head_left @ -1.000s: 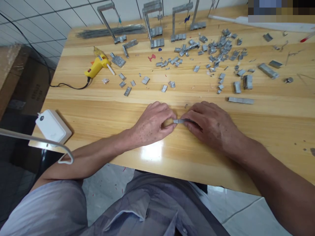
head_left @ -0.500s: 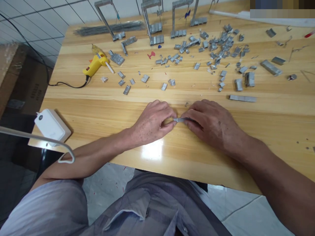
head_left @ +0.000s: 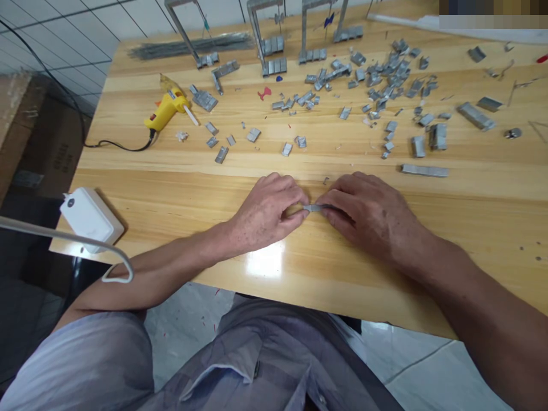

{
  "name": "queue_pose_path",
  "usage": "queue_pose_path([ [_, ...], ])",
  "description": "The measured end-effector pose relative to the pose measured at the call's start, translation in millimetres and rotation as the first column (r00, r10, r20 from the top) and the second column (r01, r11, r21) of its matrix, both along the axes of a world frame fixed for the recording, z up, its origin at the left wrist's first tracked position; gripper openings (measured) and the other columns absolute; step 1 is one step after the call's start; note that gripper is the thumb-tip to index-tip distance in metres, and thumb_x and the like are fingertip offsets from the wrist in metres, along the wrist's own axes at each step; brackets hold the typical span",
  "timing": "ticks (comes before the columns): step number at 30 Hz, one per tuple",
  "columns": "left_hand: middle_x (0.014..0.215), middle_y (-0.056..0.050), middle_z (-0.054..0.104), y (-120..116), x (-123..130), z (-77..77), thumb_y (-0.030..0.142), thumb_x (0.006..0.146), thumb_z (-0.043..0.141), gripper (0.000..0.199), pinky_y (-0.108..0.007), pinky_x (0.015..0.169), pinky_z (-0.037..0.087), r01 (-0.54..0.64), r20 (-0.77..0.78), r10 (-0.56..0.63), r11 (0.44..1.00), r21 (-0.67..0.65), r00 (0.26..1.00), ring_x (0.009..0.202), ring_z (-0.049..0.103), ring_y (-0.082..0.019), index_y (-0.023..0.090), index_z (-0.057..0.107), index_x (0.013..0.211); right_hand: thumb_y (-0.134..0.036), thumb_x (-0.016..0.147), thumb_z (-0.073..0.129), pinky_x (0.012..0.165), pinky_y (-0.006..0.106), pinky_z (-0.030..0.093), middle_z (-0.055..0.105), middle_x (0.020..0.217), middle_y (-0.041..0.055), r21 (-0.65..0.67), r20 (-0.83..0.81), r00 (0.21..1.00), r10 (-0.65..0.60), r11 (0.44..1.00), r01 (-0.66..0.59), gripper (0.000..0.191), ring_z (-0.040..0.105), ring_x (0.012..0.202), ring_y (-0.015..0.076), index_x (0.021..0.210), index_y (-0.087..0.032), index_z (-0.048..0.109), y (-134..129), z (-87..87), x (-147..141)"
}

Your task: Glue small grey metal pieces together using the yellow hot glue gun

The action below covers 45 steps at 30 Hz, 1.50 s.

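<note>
A small grey metal piece (head_left: 314,208) spans the gap between my two hands, low over the wooden table (head_left: 171,197). My left hand (head_left: 274,206) pinches its left end between thumb and fingers. The right end is gripped by my right hand (head_left: 370,214), whose fingers hide part of it. Just beyond my hands, a tiny metal bit (head_left: 326,180) lies on the wood. Farther back are small grey metal pieces (head_left: 287,149) and a long grey strip (head_left: 424,170).
A yellow glue gun (head_left: 165,111) with a black cord lies at the left, behind a white box-shaped device (head_left: 92,220) with a cable. Metal frames (head_left: 258,40) stand along the back beside a bundle of thin rods (head_left: 192,45). Many loose metal pieces (head_left: 387,74) are heaped at the back right.
The view has shifted very slightly. Both hands keep their hold on the metal piece, with almost no visible movement.
</note>
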<state>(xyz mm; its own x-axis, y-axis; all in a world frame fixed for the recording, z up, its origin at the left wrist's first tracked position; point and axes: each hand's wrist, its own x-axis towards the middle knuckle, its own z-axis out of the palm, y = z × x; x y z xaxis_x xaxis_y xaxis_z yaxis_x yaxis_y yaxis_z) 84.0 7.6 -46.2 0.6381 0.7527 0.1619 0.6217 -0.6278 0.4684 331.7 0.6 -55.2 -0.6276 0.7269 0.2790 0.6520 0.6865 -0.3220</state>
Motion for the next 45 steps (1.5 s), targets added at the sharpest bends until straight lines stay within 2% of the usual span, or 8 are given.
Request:
queue_pose_path([
  [21,0.099,-0.005,0.074,-1.3,3.9,-0.2,0.021,0.1,0.063,0.011,-0.039,0.089,0.044,-0.032,-0.019,0.032,0.999,-0.028,0.999,0.094,0.064,-0.022,0.022,0.072,0.105,-0.02,0.105,0.052,0.081,0.041,0.045,0.073,0.094,0.0115,-0.025,-0.007,1.0,-0.002,1.0,0.002,0.026,0.063,0.09,0.0278,0.102,-0.022,0.078,0.1,1.4,-0.6],
  [31,0.09,-0.002,0.072,-1.8,6.0,0.0,0.019,0.097,0.064,0.01,-0.039,0.087,0.043,-0.045,0.006,0.045,0.998,-0.04,0.999,0.09,0.062,-0.021,0.022,0.073,0.102,-0.021,0.106,0.051,0.081,0.04,0.045,0.074,0.097,0.0112,-0.023,0.009,1.0,0.019,1.0,-0.019,0.026,0.063,0.091,0.0273,0.104,-0.022,0.076,1.7,1.3,1.3],
  [40,0.083,0.0,0.068,-4.0,10.0,-0.2,0.014,0.093,0.063,0.009,-0.038,0.084,0.041,-0.065,0.021,0.065,0.998,-0.026,0.998,0.085,0.06,-0.02,0.022,0.066,0.095,-0.02,0.105,0.051,0.081,0.04,0.044,0.072,0.094,0.0109,-0.031,-0.01,1.0,0.013,0.999,-0.013,0.026,0.062,0.09,0.0272,0.104,-0.022,0.077,1.4,1.3,0.5],
  [45,0.082,0.001,0.067,-4.0,9.8,-0.6,0.013,0.092,0.063,0.008,-0.037,0.083,0.041,-0.055,0.035,0.056,0.998,-0.009,0.998,0.083,0.059,-0.019,0.021,0.065,0.093,-0.021,0.107,0.05,0.08,0.04,0.045,0.074,0.097,0.012,-0.032,0.035,0.999,0.038,0.999,-0.037,0.027,0.064,0.091,0.0276,0.105,-0.02,0.077,2.9,3.9,2.1],
])
